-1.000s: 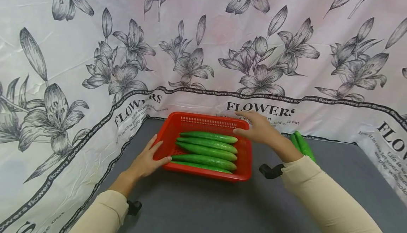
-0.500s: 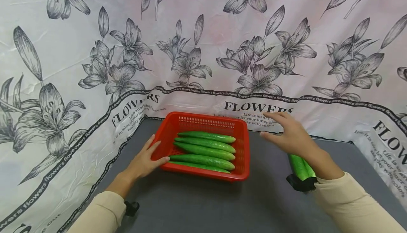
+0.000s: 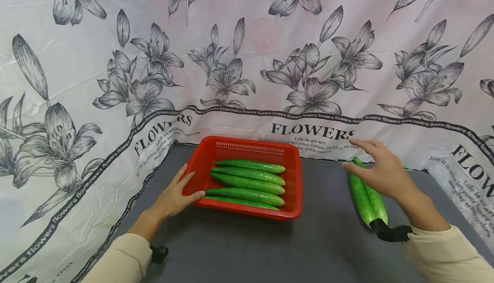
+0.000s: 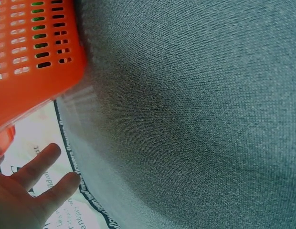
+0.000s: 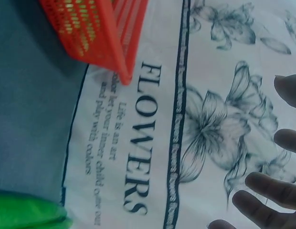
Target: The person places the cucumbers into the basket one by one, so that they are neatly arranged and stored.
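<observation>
Several green cucumbers (image 3: 247, 183) lie side by side in a red plastic basket (image 3: 298, 184). At the basket's left end is my left hand (image 3: 173, 197), its fingers spread along the rim and the thumb near the front left corner. In the left wrist view, fingers of that hand (image 4: 36, 183) look extended. My right hand (image 3: 386, 171) hovers at the right with thumb and fingers apart, holding nothing. Below and beside it are two more cucumbers (image 3: 364, 203) on the grey table, their far ends partly covered by the hand.
A grey cloth-covered table (image 3: 247, 248) bears the basket. Behind and to the left hangs a white curtain (image 3: 262, 81) printed with flowers and lettering, its lower border meeting the table. The right wrist view shows the basket's corner (image 5: 102, 52) near this curtain.
My right hand has moved rightward from the basket's right end to above the two loose cucumbers. The left hand has stayed at the basket, and the cucumbers in it look unchanged.
</observation>
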Demonstrator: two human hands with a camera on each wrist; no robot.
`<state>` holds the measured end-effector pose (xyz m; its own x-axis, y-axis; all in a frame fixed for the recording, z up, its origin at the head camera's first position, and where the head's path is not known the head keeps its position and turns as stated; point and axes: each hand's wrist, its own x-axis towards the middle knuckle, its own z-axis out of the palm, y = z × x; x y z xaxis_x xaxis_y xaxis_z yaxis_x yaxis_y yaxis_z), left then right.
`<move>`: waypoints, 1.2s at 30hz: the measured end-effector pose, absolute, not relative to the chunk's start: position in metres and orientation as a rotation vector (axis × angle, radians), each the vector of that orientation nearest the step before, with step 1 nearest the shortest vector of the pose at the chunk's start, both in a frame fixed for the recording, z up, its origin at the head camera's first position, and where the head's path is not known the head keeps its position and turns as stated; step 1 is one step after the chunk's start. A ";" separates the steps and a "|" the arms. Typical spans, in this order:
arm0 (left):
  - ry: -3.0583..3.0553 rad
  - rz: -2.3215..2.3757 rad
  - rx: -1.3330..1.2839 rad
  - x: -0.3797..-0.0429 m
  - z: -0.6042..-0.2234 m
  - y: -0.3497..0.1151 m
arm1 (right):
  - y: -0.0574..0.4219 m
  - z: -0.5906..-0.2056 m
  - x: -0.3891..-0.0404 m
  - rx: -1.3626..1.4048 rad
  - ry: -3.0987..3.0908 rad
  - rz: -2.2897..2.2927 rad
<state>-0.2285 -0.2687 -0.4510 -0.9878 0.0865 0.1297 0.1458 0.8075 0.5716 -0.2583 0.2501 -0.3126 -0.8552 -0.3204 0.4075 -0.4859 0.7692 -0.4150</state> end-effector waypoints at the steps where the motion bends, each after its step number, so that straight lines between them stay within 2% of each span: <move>1: -2.894 -0.930 -0.186 -0.228 -0.451 -0.268 | 0.254 -0.314 -0.258 0.612 -2.652 0.747; 14: -2.901 -0.918 -0.168 -0.227 -0.452 -0.269 | 0.286 -0.338 -0.261 0.485 -2.735 0.714; 25: -2.906 -0.915 -0.187 -0.228 -0.451 -0.267 | 0.323 -0.375 -0.276 0.308 -2.959 0.708; 36: -2.911 -0.909 -0.201 -0.228 -0.451 -0.270 | 0.340 -0.410 -0.287 0.167 -3.091 0.776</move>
